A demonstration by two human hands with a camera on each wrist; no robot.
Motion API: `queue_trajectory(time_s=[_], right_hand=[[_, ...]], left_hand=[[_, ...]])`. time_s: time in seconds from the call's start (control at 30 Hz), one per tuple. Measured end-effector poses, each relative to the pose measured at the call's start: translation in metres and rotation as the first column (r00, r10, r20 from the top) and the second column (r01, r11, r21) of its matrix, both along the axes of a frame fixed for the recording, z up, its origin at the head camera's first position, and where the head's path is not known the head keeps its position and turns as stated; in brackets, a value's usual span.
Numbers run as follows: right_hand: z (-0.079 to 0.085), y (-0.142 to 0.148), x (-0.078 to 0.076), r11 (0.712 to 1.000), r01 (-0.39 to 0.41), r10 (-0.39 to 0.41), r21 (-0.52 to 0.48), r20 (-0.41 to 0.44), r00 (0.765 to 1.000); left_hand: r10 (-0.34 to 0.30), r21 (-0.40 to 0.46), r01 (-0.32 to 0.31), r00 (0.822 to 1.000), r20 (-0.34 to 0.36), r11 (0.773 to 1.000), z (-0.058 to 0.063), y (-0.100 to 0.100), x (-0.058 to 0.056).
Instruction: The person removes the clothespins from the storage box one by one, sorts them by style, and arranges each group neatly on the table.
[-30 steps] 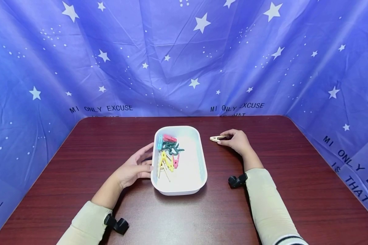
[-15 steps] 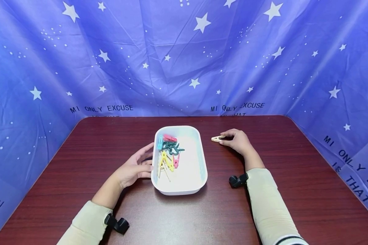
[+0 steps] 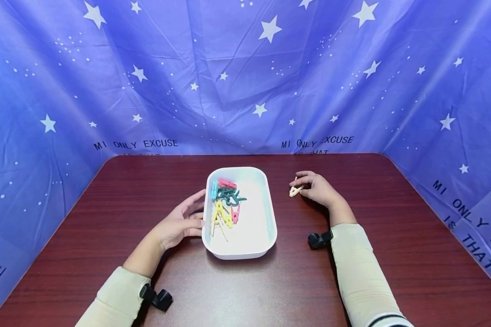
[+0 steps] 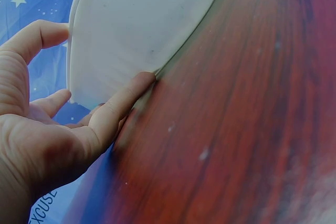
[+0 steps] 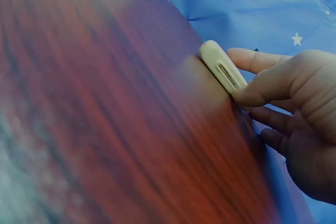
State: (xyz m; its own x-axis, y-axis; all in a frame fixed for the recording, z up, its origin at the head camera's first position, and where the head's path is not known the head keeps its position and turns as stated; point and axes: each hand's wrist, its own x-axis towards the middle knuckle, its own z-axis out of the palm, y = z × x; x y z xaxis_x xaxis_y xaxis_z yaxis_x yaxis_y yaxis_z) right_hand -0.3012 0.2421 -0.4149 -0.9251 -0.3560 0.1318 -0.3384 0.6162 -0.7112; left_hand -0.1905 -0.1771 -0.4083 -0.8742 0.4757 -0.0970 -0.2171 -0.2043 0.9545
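Note:
A white plastic tray (image 3: 245,255) stands on the table, with several clothespins along its left side. My left hand (image 3: 177,225) touches the tray's left wall; in the left wrist view its spread fingers lie against the tray wall (image 4: 131,24). To the right of the tray, my right hand (image 3: 321,190) pinches a cream clothespin (image 3: 294,192) between thumb and fingers, close to the tabletop. The right wrist view shows the clothespin (image 5: 223,66) edge-on, with part of it hidden by the thumb.
Inside the tray lie a teal clothespin (image 3: 214,189), a red one (image 3: 227,183), dark green clips (image 3: 229,197), yellow clothespins (image 3: 218,210), a pink one (image 3: 235,215) and thin pale pieces (image 3: 222,232). A starry blue curtain (image 3: 245,68) hangs behind the dark red table (image 3: 245,295).
My right hand has shifted slightly right, and the cream clothespin has turned so its tip points more toward me. The left hand and the tray have stayed put.

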Motion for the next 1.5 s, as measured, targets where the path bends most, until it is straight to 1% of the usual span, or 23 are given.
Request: queue_trajectory(time_s=[0.1, 0.2, 0.33, 0.5, 0.67, 0.73, 0.97, 1.03, 1.13, 1.3, 1.5], right_hand=[[0.000, 0.000, 0.000, 1.000, -0.013, 0.014, 0.014, -0.008, 1.000], [0.000, 0.000, 0.000, 1.000, -0.006, 0.006, 0.028, -0.013, 1.000], [0.001, 0.001, 0.000, 1.000, 0.003, -0.003, 0.011, -0.019, 1.000], [0.002, 0.003, 0.001, 0.998, 0.029, -0.031, -0.049, -0.046, 0.998], [0.008, 0.003, 0.003, 0.986, 0.052, -0.063, -0.158, -0.070, 0.996], [0.013, 0.001, 0.006, 0.977, 0.050, -0.069, -0.207, -0.084, 0.994], [0.052, -0.016, 0.027, 0.940, 0.003, -0.054, -0.340, -0.141, 0.989], [0.059, -0.020, 0.029, 0.926, -0.017, -0.041, -0.377, -0.145, 0.989], [0.062, -0.024, 0.029, 0.906, -0.052, -0.015, -0.420, -0.154, 0.988], [0.059, -0.029, 0.025, 0.869, -0.105, 0.031, -0.484, -0.158, 0.987], [0.065, -0.040, 0.028, 0.838, -0.162, 0.076, -0.522, -0.182, 0.980]], left_hand=[[-0.006, 0.003, 0.006, 1.000, -0.003, 1.000, 0.000, 0.000, -0.001], [-0.012, 0.004, 0.012, 1.000, -0.005, 1.000, 0.001, 0.001, -0.001], [-0.015, 0.006, 0.015, 1.000, -0.006, 1.000, 0.002, 0.001, -0.001], [-0.025, 0.006, 0.025, 0.999, -0.023, 1.000, 0.000, 0.001, -0.002], [-0.027, 0.000, 0.027, 0.999, -0.028, 1.000, -0.001, 0.001, -0.003], [-0.022, 0.001, 0.022, 1.000, -0.018, 1.000, -0.001, 0.001, -0.003], [-0.013, 0.001, 0.013, 1.000, -0.009, 1.000, 0.003, 0.001, -0.001], [-0.009, 0.000, 0.009, 1.000, -0.009, 1.000, 0.004, 0.001, -0.001], [-0.010, 0.003, 0.010, 1.000, -0.006, 1.000, 0.003, 0.000, -0.001], [-0.005, 0.001, 0.005, 1.000, 0.007, 1.000, 0.002, -0.001, 0.000], [-0.009, -0.001, 0.009, 1.000, -0.005, 1.000, 0.001, -0.002, 0.000]])
